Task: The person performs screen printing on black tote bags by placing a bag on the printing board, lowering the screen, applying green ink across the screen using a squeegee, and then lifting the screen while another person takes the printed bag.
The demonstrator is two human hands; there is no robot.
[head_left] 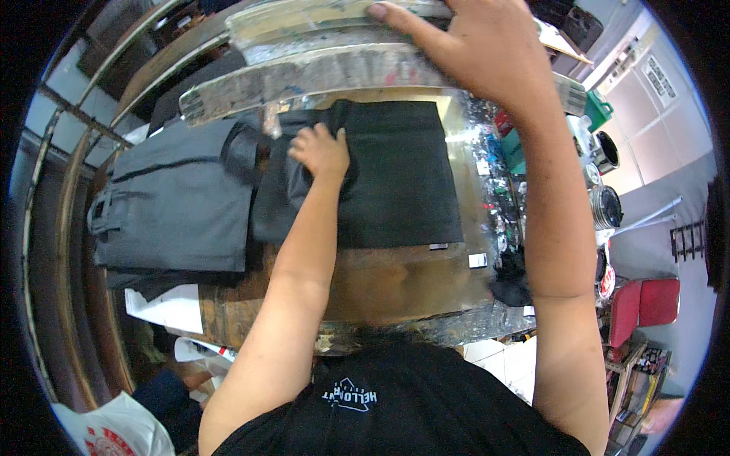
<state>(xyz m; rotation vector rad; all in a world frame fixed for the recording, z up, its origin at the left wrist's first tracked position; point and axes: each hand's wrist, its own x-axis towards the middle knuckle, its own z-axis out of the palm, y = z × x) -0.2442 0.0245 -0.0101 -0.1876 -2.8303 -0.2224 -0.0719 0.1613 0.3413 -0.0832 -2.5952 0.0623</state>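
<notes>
My left hand (319, 154) rests on a piece of black fabric (403, 175), its fingers apart and slightly bent. Around it the cloth is rumpled, with a raised fold just beyond the fingertips. The fabric lies on a worn brown board (388, 285). Beyond it, a paint-stained frame (319, 76), resembling a printing screen, spans the far side. Over the right part of that frame reaches my right hand (494, 53), thumb stretched to the left. Its other fingers lie past the top edge of the view, so its grip is hidden.
Dark grey folded cloth (179, 197) with strap-like ends lies to the left. Paint-spattered tubs and cans (604, 205) line the right side. A red chair (642, 308) stands farther right. At lower left are a white plastic bag (122, 425) and part of another person's arm (163, 403).
</notes>
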